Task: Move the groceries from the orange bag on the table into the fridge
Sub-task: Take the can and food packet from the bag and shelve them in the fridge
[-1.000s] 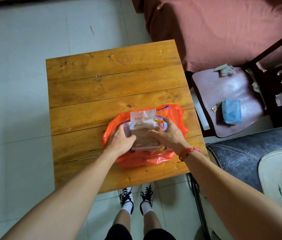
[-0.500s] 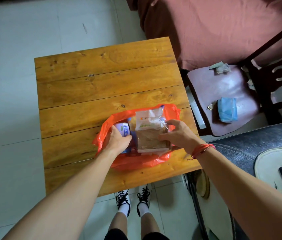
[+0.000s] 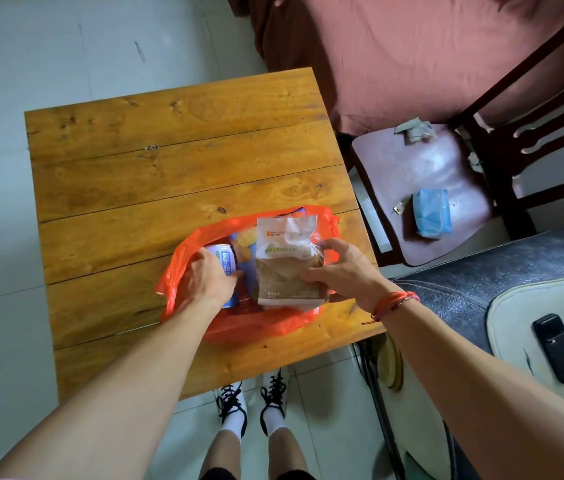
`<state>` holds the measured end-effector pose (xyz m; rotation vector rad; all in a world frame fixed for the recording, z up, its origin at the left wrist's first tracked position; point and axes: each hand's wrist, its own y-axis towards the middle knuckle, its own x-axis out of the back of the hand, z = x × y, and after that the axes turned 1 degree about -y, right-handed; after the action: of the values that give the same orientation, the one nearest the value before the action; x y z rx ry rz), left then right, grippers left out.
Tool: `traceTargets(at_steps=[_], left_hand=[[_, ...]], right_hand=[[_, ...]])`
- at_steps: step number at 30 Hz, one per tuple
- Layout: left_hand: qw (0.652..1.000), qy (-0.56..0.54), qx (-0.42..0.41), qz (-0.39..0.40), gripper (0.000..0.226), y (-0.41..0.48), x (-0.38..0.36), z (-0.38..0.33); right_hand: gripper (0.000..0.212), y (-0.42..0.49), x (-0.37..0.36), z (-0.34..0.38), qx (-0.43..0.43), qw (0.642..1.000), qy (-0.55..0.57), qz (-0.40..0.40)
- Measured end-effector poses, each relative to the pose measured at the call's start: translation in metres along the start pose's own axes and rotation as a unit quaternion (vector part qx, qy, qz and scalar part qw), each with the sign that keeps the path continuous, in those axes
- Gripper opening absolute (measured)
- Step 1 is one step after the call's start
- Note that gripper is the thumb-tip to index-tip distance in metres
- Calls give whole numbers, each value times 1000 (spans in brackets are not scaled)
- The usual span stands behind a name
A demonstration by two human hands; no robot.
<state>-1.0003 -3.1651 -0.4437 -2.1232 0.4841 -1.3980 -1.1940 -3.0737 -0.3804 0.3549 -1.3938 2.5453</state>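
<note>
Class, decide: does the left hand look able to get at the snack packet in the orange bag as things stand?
Probably not yet: the left hand grips the can, and the bread bag overlaps the snack packet beside it, though the orange bag lies open.

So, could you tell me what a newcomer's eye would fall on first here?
The bright orange bag lies open near the front edge of the wooden table. The left hand grips a blue-and-white can inside it, and the right hand holds a clear bread packet at its right side. A blue packet lies on the dark chair at right.
</note>
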Motion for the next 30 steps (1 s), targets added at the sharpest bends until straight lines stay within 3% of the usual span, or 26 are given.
traceTargets(at_steps=[15, 18, 23, 30], left_hand=[[994, -37, -101, 9, 82, -43, 42, -10], [989, -46, -137, -19, 68, -56, 67, -16], [973, -153, -168, -30, 56, -88, 123, -26], [917, -291, -268, -54, 59, -140, 220, -43]], right_hand=[[58, -51, 20, 10, 36, 999, -7, -31], [56, -73, 27, 21, 56, 998, -1, -38], [49, -116, 40, 53, 119, 990, 41, -56], [45, -188, 60, 117, 242, 965, 77, -69]])
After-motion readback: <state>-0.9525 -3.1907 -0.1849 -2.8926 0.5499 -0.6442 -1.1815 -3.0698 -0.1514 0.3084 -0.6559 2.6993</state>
